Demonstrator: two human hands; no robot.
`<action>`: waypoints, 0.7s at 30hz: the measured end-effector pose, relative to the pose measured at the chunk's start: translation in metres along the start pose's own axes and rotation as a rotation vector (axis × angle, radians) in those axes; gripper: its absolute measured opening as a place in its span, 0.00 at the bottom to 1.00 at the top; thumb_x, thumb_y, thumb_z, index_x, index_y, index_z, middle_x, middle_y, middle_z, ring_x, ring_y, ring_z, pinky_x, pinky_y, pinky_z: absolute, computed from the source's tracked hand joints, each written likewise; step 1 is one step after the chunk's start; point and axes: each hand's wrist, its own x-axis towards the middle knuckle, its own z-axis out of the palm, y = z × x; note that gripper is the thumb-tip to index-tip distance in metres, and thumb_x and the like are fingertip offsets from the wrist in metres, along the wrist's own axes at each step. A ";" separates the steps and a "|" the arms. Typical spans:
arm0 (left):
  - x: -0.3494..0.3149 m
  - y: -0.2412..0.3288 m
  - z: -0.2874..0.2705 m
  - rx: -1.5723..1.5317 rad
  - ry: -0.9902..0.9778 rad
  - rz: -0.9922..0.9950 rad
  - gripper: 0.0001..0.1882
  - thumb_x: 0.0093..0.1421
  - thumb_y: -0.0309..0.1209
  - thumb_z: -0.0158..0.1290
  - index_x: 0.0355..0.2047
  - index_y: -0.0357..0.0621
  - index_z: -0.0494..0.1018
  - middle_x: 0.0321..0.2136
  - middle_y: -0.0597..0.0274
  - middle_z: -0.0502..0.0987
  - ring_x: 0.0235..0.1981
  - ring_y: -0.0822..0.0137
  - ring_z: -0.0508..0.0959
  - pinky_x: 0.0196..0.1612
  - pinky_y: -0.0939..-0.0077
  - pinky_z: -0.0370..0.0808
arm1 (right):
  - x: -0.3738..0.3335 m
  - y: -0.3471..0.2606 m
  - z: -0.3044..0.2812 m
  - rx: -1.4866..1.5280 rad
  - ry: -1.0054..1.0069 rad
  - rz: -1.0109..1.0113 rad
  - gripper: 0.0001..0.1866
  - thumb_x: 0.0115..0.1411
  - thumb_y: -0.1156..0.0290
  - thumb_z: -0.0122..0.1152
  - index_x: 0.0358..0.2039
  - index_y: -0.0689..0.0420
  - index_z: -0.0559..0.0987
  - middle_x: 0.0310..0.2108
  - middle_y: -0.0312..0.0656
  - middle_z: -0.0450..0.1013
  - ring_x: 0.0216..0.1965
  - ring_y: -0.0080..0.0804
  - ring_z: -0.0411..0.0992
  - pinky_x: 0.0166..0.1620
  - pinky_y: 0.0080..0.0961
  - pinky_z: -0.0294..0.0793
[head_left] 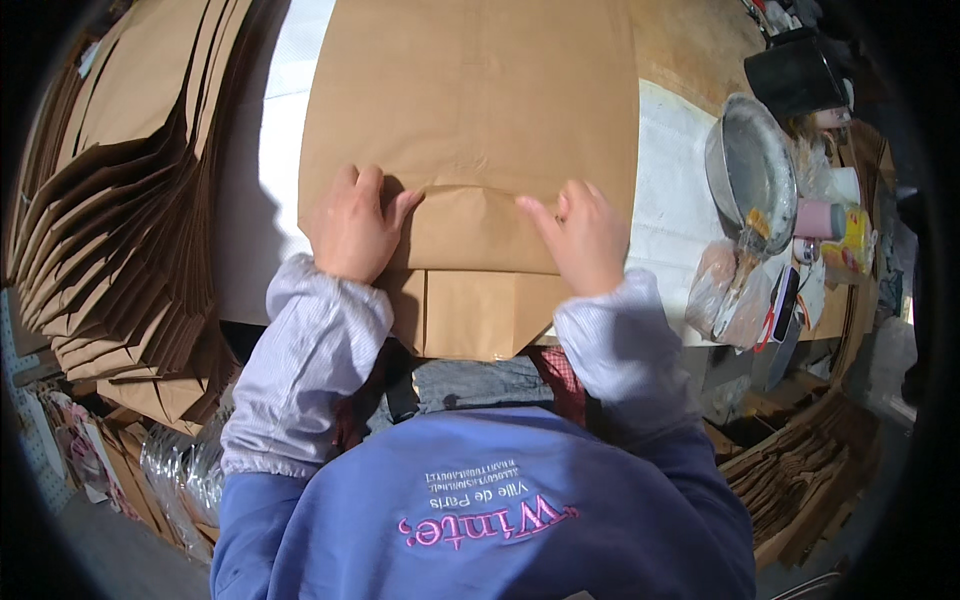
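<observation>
The bag (pixel 470 110) is lying on the white-topped counter (pixel 676 180) straight in front of the person, its near end jutting slightly past the edge. The left grip (pixel 358 225) is resting on the bag's left side and the right grip (pixel 583 235) on its right, both thumbs pointing inward along the upper edge of a folded flap (pixel 480 235); whether they are pinching the paper or only pressing it, one cannot tell. Being thin brown paper, the bag is probably offering little weight, holding a crease well but wrinkling or tearing under uneven pull, and seeming more smooth than slippery. The flap's edge is bowing up mid-span, so its two ends are looking like the best holds. Left of the bag, a tall stack (pixel 110 250) of similar paper is fanning out and limiting reach on that side. Right of the bag, a metal basin (pixel 722 165) is standing apart, with a pot (pixel 795 75) beyond it. Nearer the person, still right of the bag, clear plastic (pixel 712 280), scissors (pixel 768 325) and a knife (pixel 784 352) are crowding the right arm's way.
</observation>
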 end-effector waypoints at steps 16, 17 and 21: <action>-0.017 0.011 -0.015 0.145 -0.308 0.492 0.47 0.53 0.51 0.48 0.65 0.27 0.55 0.66 0.38 0.56 0.69 0.45 0.55 0.71 0.54 0.47 | -0.034 -0.043 -0.004 0.019 -0.163 -0.383 0.45 0.52 0.55 0.65 0.64 0.69 0.60 0.65 0.57 0.58 0.68 0.49 0.54 0.69 0.45 0.50; -0.017 0.010 -0.015 0.223 -0.343 0.402 0.47 0.53 0.51 0.48 0.64 0.27 0.55 0.66 0.37 0.56 0.69 0.45 0.55 0.71 0.54 0.47 | -0.033 -0.044 -0.005 0.023 -0.162 -0.393 0.45 0.52 0.56 0.66 0.64 0.69 0.60 0.65 0.57 0.58 0.68 0.50 0.54 0.69 0.46 0.50; -0.020 0.019 -0.015 0.251 -0.272 0.448 0.47 0.46 0.47 0.53 0.61 0.24 0.59 0.64 0.35 0.60 0.67 0.45 0.58 0.70 0.56 0.50 | -0.033 -0.048 -0.009 -0.063 -0.178 -0.405 0.45 0.52 0.57 0.68 0.64 0.69 0.60 0.64 0.59 0.59 0.67 0.52 0.56 0.69 0.47 0.51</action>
